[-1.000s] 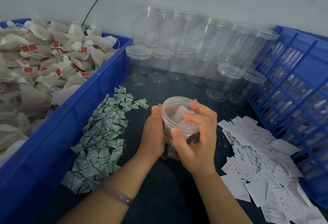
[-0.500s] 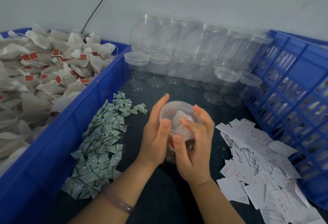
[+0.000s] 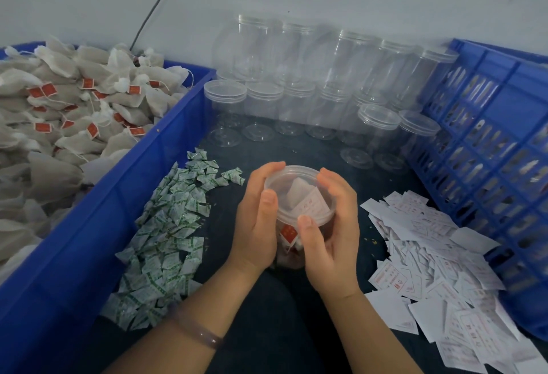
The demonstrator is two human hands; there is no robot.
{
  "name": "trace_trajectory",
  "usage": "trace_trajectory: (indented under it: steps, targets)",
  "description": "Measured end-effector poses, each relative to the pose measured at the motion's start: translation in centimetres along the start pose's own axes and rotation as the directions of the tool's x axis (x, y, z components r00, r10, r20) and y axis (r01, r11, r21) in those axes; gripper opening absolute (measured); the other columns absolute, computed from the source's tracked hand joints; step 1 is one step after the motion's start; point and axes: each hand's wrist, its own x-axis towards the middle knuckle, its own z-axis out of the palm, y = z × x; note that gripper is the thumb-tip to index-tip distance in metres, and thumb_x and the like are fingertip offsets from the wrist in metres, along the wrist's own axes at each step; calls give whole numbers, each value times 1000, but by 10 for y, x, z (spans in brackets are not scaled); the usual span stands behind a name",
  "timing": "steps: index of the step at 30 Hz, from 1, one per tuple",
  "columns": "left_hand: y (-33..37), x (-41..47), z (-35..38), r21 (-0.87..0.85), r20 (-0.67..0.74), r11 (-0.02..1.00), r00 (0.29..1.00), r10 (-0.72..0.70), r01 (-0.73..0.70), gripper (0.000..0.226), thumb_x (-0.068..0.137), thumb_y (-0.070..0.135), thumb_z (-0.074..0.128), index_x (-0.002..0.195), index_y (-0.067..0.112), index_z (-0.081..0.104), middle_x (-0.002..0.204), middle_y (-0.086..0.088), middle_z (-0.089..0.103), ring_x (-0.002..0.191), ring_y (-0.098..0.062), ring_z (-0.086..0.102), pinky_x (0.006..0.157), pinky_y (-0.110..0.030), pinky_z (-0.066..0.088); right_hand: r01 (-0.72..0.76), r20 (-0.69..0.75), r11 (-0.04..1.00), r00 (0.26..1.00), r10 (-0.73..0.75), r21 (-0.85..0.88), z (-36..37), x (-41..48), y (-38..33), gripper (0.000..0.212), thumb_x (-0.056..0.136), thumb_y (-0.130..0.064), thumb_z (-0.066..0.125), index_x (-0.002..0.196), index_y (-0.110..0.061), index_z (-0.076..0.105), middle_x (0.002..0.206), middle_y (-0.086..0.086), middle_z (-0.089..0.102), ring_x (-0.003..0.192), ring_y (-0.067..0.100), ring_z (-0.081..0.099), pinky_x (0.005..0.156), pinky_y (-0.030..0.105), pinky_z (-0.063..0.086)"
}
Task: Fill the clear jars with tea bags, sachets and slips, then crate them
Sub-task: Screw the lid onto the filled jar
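Dark tabletop (image 3: 308,152), item: one lidded jar (image 3: 299,195), packed, upright with long axis vertical, clasped between curled fingers of left hand (image 3: 255,225) and right hand (image 3: 332,234), thumbs on its lid rim; slatted crate (image 3: 489,166) lies rightward, nearer right-hand fingers.
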Motion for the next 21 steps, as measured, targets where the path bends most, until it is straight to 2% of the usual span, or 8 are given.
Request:
trace_trajectory:
  steps: [2, 4, 6, 8, 12, 16, 19, 21]
  targets:
    - [-1, 0, 0, -14, -3, 999, 999, -40, 40, 43, 89, 54, 34, 117, 25, 50, 104, 4, 66, 94, -17, 66, 80, -33, 52, -33, -5, 999, 999, 33, 0, 1, 2, -1, 46, 81, -33, 53, 118, -6, 51, 129, 20, 49, 127, 14, 46, 104, 27, 39]
    - [-1, 0, 0, -24, 5, 998, 998, -61, 61, 43, 87, 51, 32, 117, 26, 50, 104, 6, 66, 93, -16, 66, 80, -33, 52, -49, -8, 999, 999, 49, 6, 2, 1, -1, 46, 81, -32, 53, 117, -2, 52, 129, 21, 49, 127, 14, 46, 104, 25, 37]
    - [-1, -1, -1, -30, 14, 998, 999, -49, 50, 51, 89, 61, 36, 121, 23, 49, 108, 7, 66, 96, -17, 66, 82, -35, 53, -52, -5, 998, 999, 52, 26, 2, -1, 0, 48, 83, -32, 51, 119, 0, 51, 131, 22, 47, 129, 15, 45, 105, 25, 37]
    - [-2, -1, -1, -34, 33, 999, 999, -22, 24, 72, 84, 77, 37, 125, 20, 47, 112, 7, 65, 100, -17, 65, 86, -35, 53, -48, 2, 998, 999, 48, 50, 2, -3, 1, 47, 86, -32, 47, 125, -6, 49, 136, 22, 47, 132, 17, 45, 107, 26, 37]
    - [1, -2, 0, -31, 55, 999, 998, -8, 10, 89, 79, 82, 37, 134, 13, 43, 120, -2, 63, 109, -20, 63, 93, -37, 50, -44, -17, 993, 999, 46, 108, 3, -3, 1, 47, 87, -31, 47, 131, -14, 43, 135, 19, 50, 126, 32, 51, 104, 44, 44]
    - [2, -2, 1, -16, 29, 1000, 1000, -5, 5, 86, 79, 83, 36, 131, 15, 45, 114, 7, 66, 104, -15, 64, 89, -30, 51, -20, -40, 996, 999, 23, 91, 5, 1, 4, 40, 85, -30, 49, 120, -8, 48, 130, 7, 51, 124, 15, 51, 102, 25, 41]
    - [3, -2, 1, -23, 29, 1000, 1000, -2, 3, 90, 77, 84, 36, 130, 12, 45, 114, 4, 65, 105, -15, 64, 89, -31, 51, -39, -23, 992, 999, 42, 122, 6, -2, 5, 48, 86, -30, 51, 125, -4, 46, 133, 13, 50, 125, 21, 51, 103, 32, 43]
    - [4, -2, 1, -34, 25, 999, 1000, -9, 10, 94, 76, 85, 37, 130, 8, 45, 117, -2, 63, 106, -16, 63, 90, -31, 51, -40, 3, 986, 999, 40, 160, 7, -5, 5, 56, 87, -34, 54, 132, -4, 41, 134, 7, 49, 123, 17, 53, 101, 30, 44]
